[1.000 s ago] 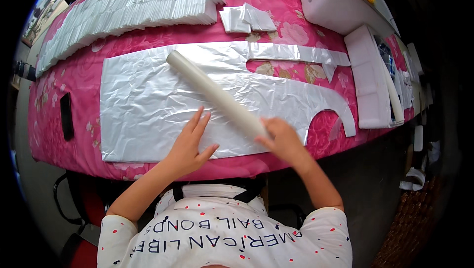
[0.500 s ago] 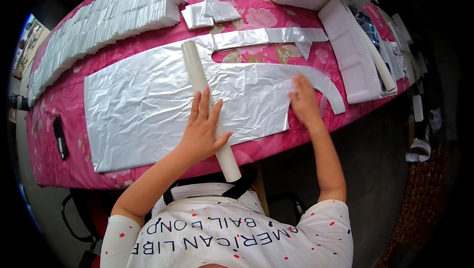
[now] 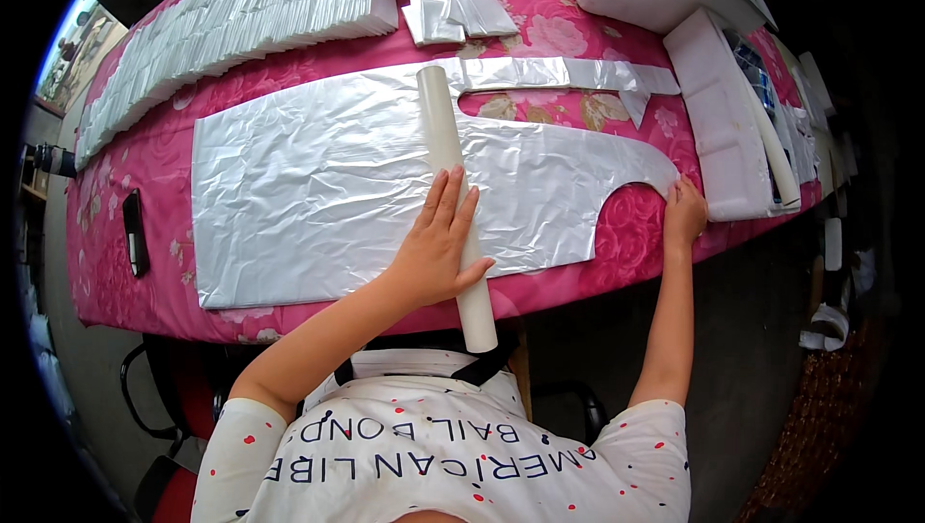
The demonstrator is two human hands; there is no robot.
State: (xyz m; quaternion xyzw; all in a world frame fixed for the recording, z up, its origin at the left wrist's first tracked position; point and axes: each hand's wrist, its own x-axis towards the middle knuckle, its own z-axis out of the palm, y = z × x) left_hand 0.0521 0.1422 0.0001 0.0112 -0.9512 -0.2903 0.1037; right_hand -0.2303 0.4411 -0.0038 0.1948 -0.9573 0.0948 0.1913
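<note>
Under left hand [image 3: 436, 241], pale tube [image 3: 442, 128].

One view: head cam, left fisheye of the side-by-side pair. Looks down and forward from above, on the wearer's side of the right hand's [image 3: 685, 214] grip on the plastic sheet [image 3: 308, 195]. Grip sits right of frame centre; left hand [image 3: 438, 245] is left of it, near centre. Wide coverage: pink tablecloth [image 3: 94, 272] around and beyond the grip, wearer's shirt [image 3: 453, 431] nearer than it. Rim black.
</note>
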